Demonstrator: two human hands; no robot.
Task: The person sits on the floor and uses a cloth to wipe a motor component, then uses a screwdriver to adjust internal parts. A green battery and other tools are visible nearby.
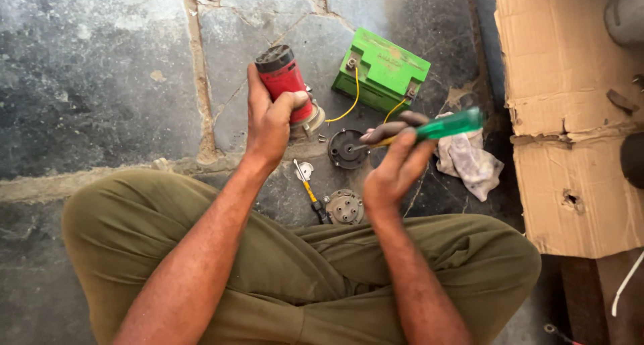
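the red cylinder (287, 82), a motor-like part with a black cap on top and a pale metal base, is sitting up off the floor at the left of the work area, tilted a little, and i am seeing my left hand (268, 123) wrapping around its lower half, fingers curled tight behind it and the thumb pressing across the front. just near of it, on the stone floor (100, 70), a small round silvery disc (305, 171) is lying beside a yellow-handled screwdriver (310, 194), whose dark end is pointing toward a grey round cover (344, 207) with studs on it, close to my knees. a black round plate (347, 149) is lying in the middle, between the two hands. further away, a green battery (381, 70) is resting on the floor with yellow wires (349, 107) curling off its terminals toward the cylinder and the plate. moving right, my right hand (396, 170) is gripping a green-handled screwdriver (439, 127), fingers closed around the handle, and the metal tip is pointing down at the black plate; i cannot tell whether it is touching. a crumpled pale rag (468, 160) is lying just right of that hand, and flattened cardboard (570, 117) is covering the far right. my olive trousers (282, 278) are filling the near edge.
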